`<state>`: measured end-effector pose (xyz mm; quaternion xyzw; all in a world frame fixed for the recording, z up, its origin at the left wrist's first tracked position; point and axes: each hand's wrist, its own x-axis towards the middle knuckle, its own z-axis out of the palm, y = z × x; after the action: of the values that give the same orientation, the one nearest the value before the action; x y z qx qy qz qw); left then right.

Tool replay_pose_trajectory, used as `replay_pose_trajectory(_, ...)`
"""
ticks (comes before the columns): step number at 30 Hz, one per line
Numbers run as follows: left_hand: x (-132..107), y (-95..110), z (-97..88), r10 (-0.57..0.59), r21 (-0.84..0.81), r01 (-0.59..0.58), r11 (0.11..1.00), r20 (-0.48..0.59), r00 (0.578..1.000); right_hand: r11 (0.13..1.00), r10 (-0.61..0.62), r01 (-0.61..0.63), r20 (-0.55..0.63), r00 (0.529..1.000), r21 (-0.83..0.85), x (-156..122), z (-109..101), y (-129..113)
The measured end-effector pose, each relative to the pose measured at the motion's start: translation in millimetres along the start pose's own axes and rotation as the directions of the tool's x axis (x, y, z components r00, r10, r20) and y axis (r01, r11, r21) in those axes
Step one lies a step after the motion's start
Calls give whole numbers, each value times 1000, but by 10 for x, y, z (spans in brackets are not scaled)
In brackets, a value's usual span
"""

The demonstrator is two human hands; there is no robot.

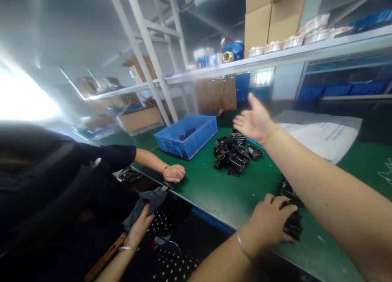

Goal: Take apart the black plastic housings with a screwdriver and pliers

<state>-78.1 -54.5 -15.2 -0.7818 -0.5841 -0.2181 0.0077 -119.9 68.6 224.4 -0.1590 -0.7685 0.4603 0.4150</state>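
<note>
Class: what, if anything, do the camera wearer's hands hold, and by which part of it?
The left hand covers the picture-left side of a black part; whether it grips cannot be told. The right hand is open, holding nothing.

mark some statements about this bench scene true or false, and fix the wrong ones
1. The blue bin stands on the green table. True.
2. The person's right hand is clenched in a fist. False: it is open.
3. The person's left hand is on a black part. True.
4. The large black pile lies inside the blue bin. False: it lies on the green table beside it.
5. A cardboard box stands on the shelf. True.
</note>
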Motion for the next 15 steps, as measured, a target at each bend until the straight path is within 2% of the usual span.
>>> replay_pose_trajectory(1, -3, -4, 7, -3, 19, 3, 1000, 3, 1000, 980, 129, -138, 71, 989, 141, 113, 158, -117)
replay_pose_trajectory(3, -8, -5, -2, -11, 52, 11, 999, 13, 1000, 922, 243, -297, 227, 943, 248, 71, 339, -217)
replay_pose_trajectory(4, -8, -1, -16, -16, 60, 14, 998, 19, 1000, 910, 258, -330, 282, 924, 250, -53, 355, -199)
replay_pose_trajectory(6, -5, 16, -52, -32, 63, 30, 998, 31, 999, 909, 285, -366, 342, 895, 198, -410, 250, -53)
replay_pose_trajectory(8, 9, 39, -86, -58, 61, 56, 997, 36, 998, 906, 346, -405, 338, 875, 123, -809, -6, 173)
replay_pose_trajectory(10, 41, 59, -110, -92, 80, 90, 993, 16, 996, 903, 399, -427, 285, 872, 41, -1202, -363, 405)
replay_pose_trajectory(13, 127, 68, -124, -102, 129, 105, 986, -32, 994, 911, 396, -365, 158, 905, -193, -1830, -964, 692)
replay_pose_trajectory(15, 211, 54, -118, -77, 162, 83, 983, -44, 996, 851, 416, -373, 41, 908, -369, -2311, -1334, 853)
